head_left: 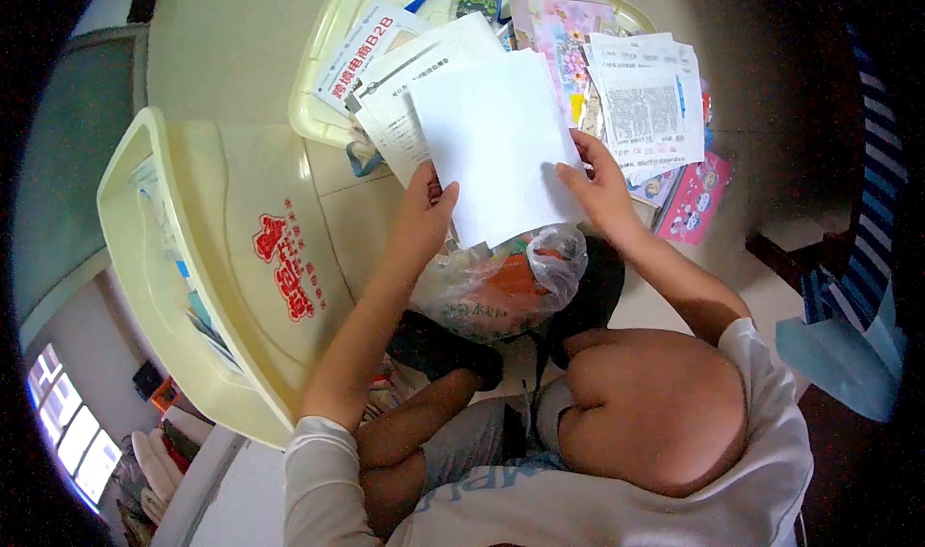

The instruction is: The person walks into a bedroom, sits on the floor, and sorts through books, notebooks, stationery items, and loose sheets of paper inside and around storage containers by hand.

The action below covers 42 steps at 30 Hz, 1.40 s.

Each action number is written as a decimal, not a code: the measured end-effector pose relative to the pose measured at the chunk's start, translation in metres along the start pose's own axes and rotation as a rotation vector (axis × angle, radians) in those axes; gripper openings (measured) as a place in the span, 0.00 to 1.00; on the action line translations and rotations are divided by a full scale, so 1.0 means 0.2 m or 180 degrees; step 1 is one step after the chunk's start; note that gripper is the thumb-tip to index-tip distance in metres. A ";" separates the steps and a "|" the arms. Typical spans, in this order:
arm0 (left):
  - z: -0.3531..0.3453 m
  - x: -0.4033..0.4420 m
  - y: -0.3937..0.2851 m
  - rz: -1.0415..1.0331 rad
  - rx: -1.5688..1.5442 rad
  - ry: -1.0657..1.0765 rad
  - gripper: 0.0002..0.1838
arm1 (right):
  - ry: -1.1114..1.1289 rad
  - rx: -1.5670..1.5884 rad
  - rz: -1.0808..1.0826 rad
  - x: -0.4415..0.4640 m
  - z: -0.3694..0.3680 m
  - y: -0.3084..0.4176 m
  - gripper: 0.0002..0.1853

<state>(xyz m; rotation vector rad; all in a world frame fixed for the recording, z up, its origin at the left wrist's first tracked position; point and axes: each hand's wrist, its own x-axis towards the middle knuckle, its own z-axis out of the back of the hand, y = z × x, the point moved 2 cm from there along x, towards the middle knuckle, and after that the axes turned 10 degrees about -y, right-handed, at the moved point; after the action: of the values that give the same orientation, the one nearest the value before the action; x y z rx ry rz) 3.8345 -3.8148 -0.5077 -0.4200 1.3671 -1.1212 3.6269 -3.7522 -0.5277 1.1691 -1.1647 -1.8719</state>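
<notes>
A stack of white paper, blank on top, is held up between both hands. My left hand pinches its lower left edge, thumb on the front. On the right edge, my right hand grips it with thumb on top and fingers behind. Printed sheets lie behind it on the left, beside a booklet with red lettering. Further right are more printed papers over a pink floral folder. Below the stack, a clear plastic bag with orange-red contents sits between the legs.
A cream plastic bin with red print stands at the left, with papers inside. Its pale yellow lid lies at the top under the papers. A pink booklet rests on the floor at right. Striped blue cloth hangs at far right.
</notes>
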 end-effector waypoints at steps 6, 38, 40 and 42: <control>-0.02 -0.05 -0.04 -0.1093 -0.0147 0.0115 0.10 | 0.0063 0.0346 -0.0206 0.04 0.08 0.10 0.21; -0.09 -0.13 -0.20 -0.0823 -0.1118 -0.0243 0.19 | 0.0550 -0.0562 0.2201 0.04 0.14 0.19 0.18; -0.07 -0.09 -0.17 -0.1187 -0.0579 -0.0304 0.18 | 0.0648 -0.0784 0.2410 0.05 0.16 0.19 0.15; -0.07 -0.09 -0.19 -0.1440 -0.0206 -0.0292 0.18 | 0.0746 -0.1006 0.2625 0.06 0.16 0.20 0.13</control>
<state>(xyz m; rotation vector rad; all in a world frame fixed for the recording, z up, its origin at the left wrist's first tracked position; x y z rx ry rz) 3.8108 -3.8126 -0.4704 -0.8480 1.2617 -1.4060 3.5954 -3.7665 -0.4892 0.5701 -0.9622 -1.1855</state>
